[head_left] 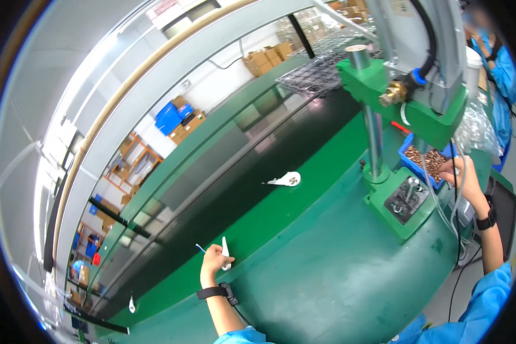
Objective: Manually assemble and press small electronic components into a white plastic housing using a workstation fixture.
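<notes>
My left hand [213, 261] is over the near edge of the green belt, its fingers closed on a slim white plastic part [225, 246]. A thin pale stick-like end with a blue tint shows just left of that hand. On the right, my right hand [465, 176] is at a blue bin [407, 150] of small copper-coloured metal pieces [429, 159]. Its fingers are pinched together; whatever lies between them is too small to make out. Another white part [292, 179], rounded with a narrow tail and small metallic spots, lies farther along the belt. A third white part [132, 304] lies at the far left.
A green bench press [398, 200] with a steel column stands between my hands, its head [407, 103] overhanging. Cables [454, 218] hang beside my right arm. Wire racks [312, 74] stand past the belt. A person in blue [503, 71] is at the upper right.
</notes>
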The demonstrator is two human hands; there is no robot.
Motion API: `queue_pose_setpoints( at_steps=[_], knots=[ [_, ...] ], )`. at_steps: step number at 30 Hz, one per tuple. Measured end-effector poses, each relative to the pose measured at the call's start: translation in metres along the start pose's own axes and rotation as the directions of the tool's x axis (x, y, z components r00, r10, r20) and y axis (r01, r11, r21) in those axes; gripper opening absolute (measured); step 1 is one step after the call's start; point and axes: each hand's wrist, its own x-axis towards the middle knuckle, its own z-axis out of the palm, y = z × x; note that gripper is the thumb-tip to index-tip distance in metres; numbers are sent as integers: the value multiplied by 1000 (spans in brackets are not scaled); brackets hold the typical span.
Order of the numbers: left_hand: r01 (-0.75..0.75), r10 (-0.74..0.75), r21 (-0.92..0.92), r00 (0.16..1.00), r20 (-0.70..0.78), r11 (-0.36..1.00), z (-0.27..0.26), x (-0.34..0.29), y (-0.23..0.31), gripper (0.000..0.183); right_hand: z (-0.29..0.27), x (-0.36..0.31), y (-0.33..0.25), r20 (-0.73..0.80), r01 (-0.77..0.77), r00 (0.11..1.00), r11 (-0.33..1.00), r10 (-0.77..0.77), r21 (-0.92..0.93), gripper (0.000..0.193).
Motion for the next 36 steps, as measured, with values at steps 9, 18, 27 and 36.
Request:
queue_pose_setpoints(
  at_steps=[9, 18, 27, 36],
  knots=[
    [-312, 684, -852, 726, 72, 420, 79, -74, 257, 31, -20, -5, -18, 28, -71, 997, 982, 67, 175, 9],
    [-31, 744, -988, 661, 95, 154, 161, -130, 345, 10, -55, -25, -38, 77, -95, 993, 985, 85, 144, 10],
    [-115, 749, -945, 642, 166, 308, 178, -125, 337, 13, -41, -38, -34, 37, -162, 987, 971, 158, 178, 8],
    [-163, 715, -927, 685, 139, 337, 177, -131, 337, 14, -32, -43, -29, -26, -127, 991, 981, 132, 145, 9]
  ],
)
